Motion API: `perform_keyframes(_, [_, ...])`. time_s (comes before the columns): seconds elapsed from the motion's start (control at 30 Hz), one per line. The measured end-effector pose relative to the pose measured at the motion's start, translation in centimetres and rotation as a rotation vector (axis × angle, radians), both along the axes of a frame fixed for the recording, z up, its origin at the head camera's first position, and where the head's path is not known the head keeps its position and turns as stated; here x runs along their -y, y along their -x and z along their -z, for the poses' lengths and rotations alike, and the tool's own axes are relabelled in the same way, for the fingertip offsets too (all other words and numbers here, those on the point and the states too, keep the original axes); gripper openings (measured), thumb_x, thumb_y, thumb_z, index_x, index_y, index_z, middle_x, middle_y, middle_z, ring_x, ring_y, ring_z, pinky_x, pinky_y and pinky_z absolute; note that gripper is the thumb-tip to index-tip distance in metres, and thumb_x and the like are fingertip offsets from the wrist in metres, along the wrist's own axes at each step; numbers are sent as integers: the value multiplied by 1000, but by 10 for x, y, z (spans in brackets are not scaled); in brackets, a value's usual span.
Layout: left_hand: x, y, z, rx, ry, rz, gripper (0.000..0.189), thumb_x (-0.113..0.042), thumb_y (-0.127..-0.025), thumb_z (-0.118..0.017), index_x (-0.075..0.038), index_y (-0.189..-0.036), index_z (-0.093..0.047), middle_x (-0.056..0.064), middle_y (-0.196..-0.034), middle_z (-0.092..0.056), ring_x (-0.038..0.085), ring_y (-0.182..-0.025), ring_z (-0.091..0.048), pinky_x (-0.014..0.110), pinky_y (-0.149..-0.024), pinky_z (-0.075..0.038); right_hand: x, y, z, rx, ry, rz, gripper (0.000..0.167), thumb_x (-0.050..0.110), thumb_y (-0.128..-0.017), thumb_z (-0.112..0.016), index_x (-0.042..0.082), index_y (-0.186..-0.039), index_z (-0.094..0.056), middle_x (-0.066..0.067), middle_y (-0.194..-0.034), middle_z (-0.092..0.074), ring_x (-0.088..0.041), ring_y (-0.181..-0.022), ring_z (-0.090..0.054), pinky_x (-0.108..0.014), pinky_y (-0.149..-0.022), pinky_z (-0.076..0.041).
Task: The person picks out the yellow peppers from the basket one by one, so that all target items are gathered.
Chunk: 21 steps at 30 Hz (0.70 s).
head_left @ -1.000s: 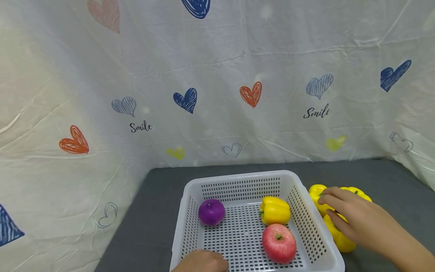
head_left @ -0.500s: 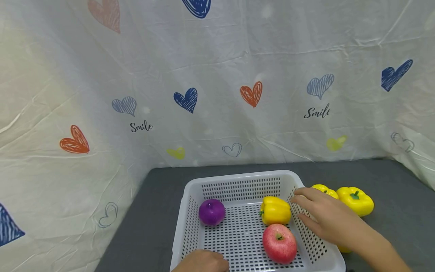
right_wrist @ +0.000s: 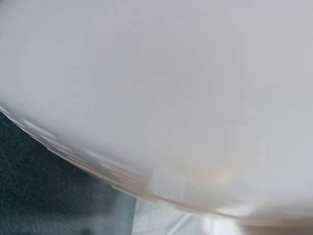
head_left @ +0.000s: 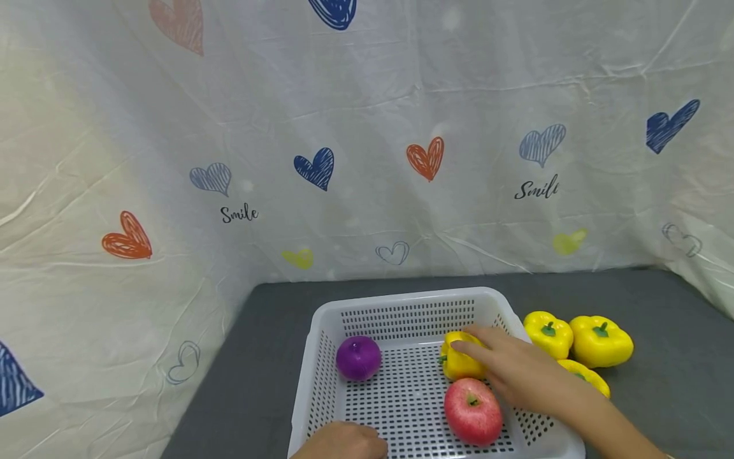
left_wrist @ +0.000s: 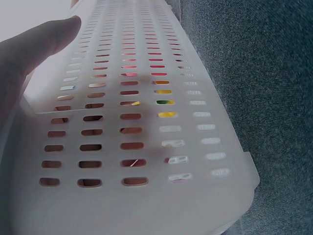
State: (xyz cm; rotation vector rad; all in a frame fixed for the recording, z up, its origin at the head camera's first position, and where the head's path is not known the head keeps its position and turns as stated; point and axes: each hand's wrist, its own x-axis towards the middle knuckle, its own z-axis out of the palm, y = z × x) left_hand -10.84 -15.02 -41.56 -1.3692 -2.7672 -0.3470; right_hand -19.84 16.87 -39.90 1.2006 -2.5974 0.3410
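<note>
A light grey perforated plastic basket holds a yellow bell pepper, a red apple and a round purple vegetable. My right hand reaches in over the basket's right side, its extended fingers over the top and right of the pepper. At the near left of the basket, my left hand grips the rim; its thumb shows along the rim in the left wrist view, and its fingers are partly visible through the slots. The right wrist view shows mostly blurred pale basket wall.
Outside the basket on the right, several yellow bell peppers lie on the dark grey tabletop. A white curtain with printed hearts hangs behind and to the left.
My right hand has moved left from the peppers outside, across the basket's right rim, to the yellow bell pepper inside. The left hand has stayed at the rim.
</note>
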Motion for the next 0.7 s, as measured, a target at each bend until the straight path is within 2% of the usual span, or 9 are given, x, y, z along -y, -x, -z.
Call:
perform_keyframes(0.13, [0, 1, -1, 3, 10, -6, 32, -42, -92, -66, -24, -65, -59, -21, -59, -34, -12, -52, -26, 6, -48, -29, 5, 1, 2, 46, -33, -19, 58, 5, -89, -71, 24, -141, -58, -13, -142, -52, -33, -127, -53, -53, -96, -47])
perform_keyframes(0.23, [0, 2, -1, 8, 14, -11, 32, -42, -91, -66, -23, -66, -59, -21, -60, -35, -12, -52, -26, 6, -48, -29, 7, 1, 2, 73, -48, -28, 60, 9, -87, -75, 27, -142, -57, -14, -145, -50, -34, -130, -50, -54, -97, -46])
perform_keyframes(0.33, [0, 1, -1, 6, 11, -9, 33, -42, -91, -66, -23, -65, -59, -21, -59, -34, -12, -52, -25, 6, -48, -29, 8, 2, 3, 63, -52, -27, 58, 10, -86, -77, 25, -139, -59, -14, -144, -50, -34, -129, -50, -53, -95, -48])
perform_keyframes(0.47, [0, 1, -1, 9, 2, -7, 35, -43, -92, -65, -24, -64, -58, -21, -59, -34, -12, -51, -25, 7, -47, -29, 10, 3, 5, 35, -38, 7, 46, 9, -85, -75, 25, -125, -60, -16, -137, -55, -35, -119, -57, -53, -92, -50])
perform_keyframes(0.57, [0, 1, -1, 14, 5, -10, 34, -42, -92, -65, -24, -64, -58, -21, -59, -33, -12, -51, -25, 7, -47, -28, 11, 4, 8, 9, -39, 11, 41, 15, -82, -79, 27, -114, -57, -13, -125, -60, -32, -106, -60, -51, -88, -51])
perform_keyframes(0.7, [-1, 1, -1, 13, 17, -5, 32, -41, -91, -66, -24, -65, -59, -21, -59, -33, -11, -51, -25, 7, -46, -28, 12, 5, 11, 7, -72, -8, 48, 28, -75, -87, 25, -111, -55, -1, -111, -57, -21, -92, -57, -44, -82, -50])
